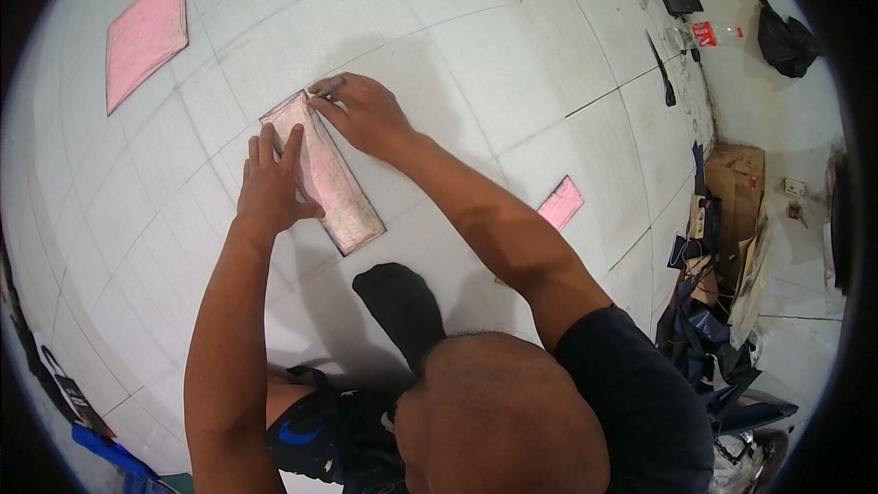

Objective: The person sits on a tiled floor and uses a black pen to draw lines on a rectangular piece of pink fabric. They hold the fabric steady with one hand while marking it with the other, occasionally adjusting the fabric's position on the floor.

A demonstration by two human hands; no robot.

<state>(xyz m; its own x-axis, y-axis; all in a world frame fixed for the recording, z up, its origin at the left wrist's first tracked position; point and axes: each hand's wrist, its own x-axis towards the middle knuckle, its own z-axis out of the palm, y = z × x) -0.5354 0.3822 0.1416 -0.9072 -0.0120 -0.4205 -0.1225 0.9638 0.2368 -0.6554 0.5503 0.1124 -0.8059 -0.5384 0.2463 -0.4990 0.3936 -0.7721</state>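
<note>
A long pink rectangular sheet (334, 187) with a dark edge lies on the white tiled floor (476, 46). My left hand (273, 185) presses flat on its left side, fingers spread. My right hand (358, 112) sits at the sheet's far corner with fingers pinched on a thin pen-like tool (327, 87), its tip at the sheet's top edge. My foot in a black sock (402, 306) rests just below the sheet.
A larger pink sheet (144, 35) lies at the far left, a small pink piece (561, 204) beside my right forearm. Tools, a dark knife-like item (662, 70) and a black bag (785, 39) lie far right. Cardboard and clutter (727, 247) line the right side.
</note>
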